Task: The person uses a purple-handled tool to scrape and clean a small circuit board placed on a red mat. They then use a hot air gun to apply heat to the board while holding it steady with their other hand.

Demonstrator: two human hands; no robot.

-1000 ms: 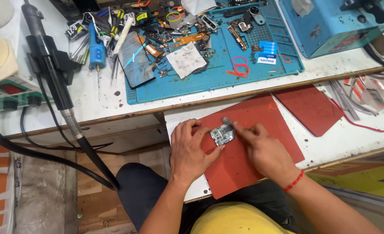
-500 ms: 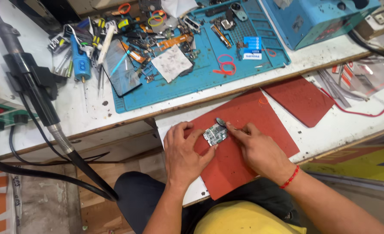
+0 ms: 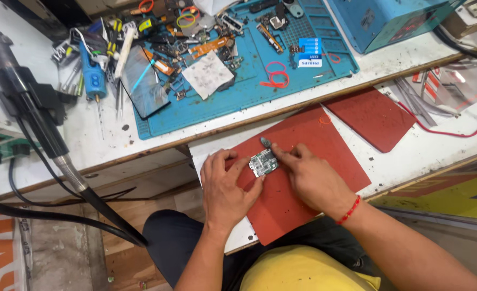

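Note:
A small green circuit board [image 3: 264, 163] lies on a red mat [image 3: 308, 188] near the bench's front edge. My left hand [image 3: 225, 186] rests on the mat and pins the board from the left with thumb and fingers. My right hand [image 3: 308, 175] holds a thin metal tool [image 3: 265, 143] whose tip sits at the board's upper right edge. A red string band circles my right wrist.
A blue work mat [image 3: 238, 97] behind holds a phone screen [image 3: 144, 81], small parts, red rubber bands and a white square. Screwdrivers and tweezers [image 3: 93, 70] lie at left. A black hot-air handle [image 3: 31, 113] with hose stands far left. A second red mat [image 3: 370, 116] lies right.
The view has shifted a little. My right hand's tool has stayed at the board's upper edge while my left hand keeps the board pinned.

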